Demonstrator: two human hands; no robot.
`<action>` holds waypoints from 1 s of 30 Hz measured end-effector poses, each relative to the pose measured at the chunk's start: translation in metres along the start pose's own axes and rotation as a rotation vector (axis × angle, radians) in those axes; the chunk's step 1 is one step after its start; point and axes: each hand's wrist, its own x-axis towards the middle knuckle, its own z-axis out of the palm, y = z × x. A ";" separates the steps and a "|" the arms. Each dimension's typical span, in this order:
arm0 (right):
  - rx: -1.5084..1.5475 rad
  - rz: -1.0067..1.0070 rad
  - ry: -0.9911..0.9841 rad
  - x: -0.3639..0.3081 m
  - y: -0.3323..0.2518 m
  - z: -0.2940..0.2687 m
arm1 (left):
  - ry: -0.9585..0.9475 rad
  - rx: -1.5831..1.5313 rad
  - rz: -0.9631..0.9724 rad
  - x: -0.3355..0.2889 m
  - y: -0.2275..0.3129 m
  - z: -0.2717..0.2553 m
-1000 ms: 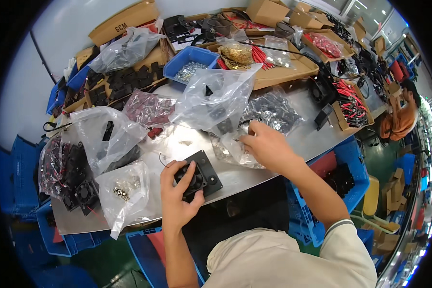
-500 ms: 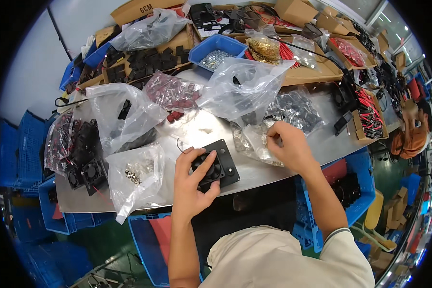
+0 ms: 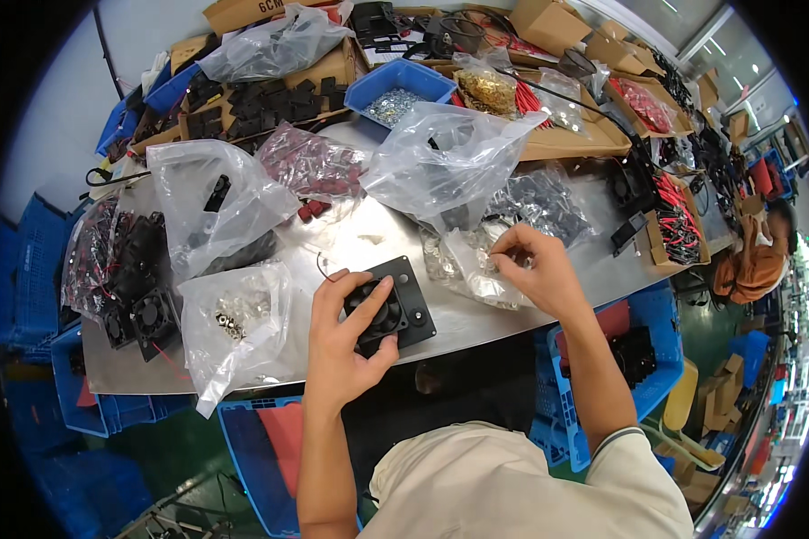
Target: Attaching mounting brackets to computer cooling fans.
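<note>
My left hand [image 3: 346, 337] rests over a small black fan [image 3: 389, 318], its fingers and thumb closed about the frame. Under the fan lies a square black plate [image 3: 413, 289] with holes and a silver screw near one corner, flat on the metal table. A thin wire sticks out behind my left fingers. To the right, my right hand [image 3: 539, 269] is closed in a pinch over an opened clear bag [image 3: 466, 260] of small silver parts. Whatever is between those fingertips is too small to make out.
Clear bags of small metal parts [image 3: 234, 314] and dark red pieces [image 3: 310, 166] lie around the metal table [image 3: 333, 242]. A blue bin [image 3: 400, 76] of small hardware stands behind. More fans [image 3: 153, 310] sit at the left, red wires [image 3: 679, 225] at the right. Another person [image 3: 755, 256] is far right.
The whole view has shifted slightly, so the table sits a little further left. My left hand stays on the fan, and my right fingers remain at the bag of silver parts.
</note>
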 end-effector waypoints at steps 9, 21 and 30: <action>0.118 -0.065 0.096 -0.002 0.005 -0.004 | 0.023 -0.006 0.011 0.000 -0.002 0.002; 0.381 -0.119 -0.192 -0.019 -0.042 0.046 | 0.007 0.016 0.023 0.002 0.001 0.000; 0.587 0.168 -0.247 -0.018 -0.038 0.049 | 0.007 -0.007 -0.020 -0.002 -0.001 0.003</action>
